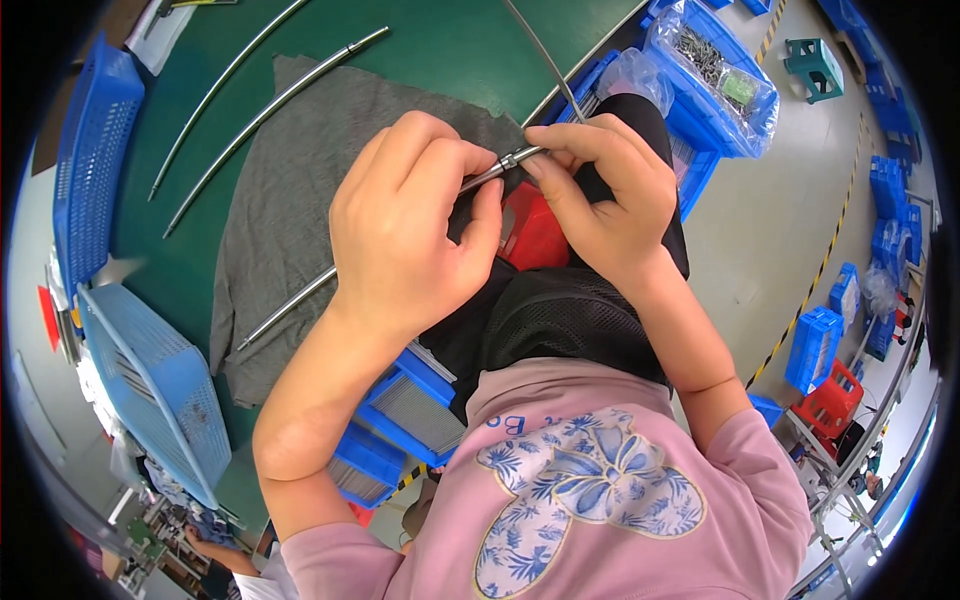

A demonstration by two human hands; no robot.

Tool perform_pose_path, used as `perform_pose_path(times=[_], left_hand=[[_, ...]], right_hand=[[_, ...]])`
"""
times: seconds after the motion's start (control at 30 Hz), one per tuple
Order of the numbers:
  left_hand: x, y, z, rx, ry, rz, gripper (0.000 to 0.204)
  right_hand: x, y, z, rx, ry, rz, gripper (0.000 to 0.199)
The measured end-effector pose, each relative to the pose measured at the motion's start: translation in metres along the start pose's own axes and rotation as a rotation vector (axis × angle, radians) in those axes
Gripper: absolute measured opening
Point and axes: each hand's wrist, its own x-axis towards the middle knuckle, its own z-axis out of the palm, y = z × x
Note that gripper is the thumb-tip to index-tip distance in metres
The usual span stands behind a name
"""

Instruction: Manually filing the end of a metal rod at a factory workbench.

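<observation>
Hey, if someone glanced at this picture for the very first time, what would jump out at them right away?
Dead centre, the left hand and right hand meet on the end of a long metal rod that runs down-left across a grey cloth on the green table. A red object sits just beneath the hands. Two more metal rods lie upper left, and blue bins crowd the right.
</observation>
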Motion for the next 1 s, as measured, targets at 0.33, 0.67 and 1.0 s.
perform_pose_path(times=[0.33,0.67,1.0], left_hand=[[0.000,-0.002,-0.003,0.022,-0.044,0.035,0.018],[-0.002,-0.001,0.002,0.002,0.011,0.026,0.019],[-0.001,-0.001,0.001,0.021,0.008,0.058,0.018]], right_hand=[[0.000,0.000,0.002,0.039,-0.007,-0.005,0.019],[-0.002,-0.010,0.009,0.122,0.048,0.150,0.011],[0.001,-0.015,0.006,0.104,0.024,0.219,0.005]])
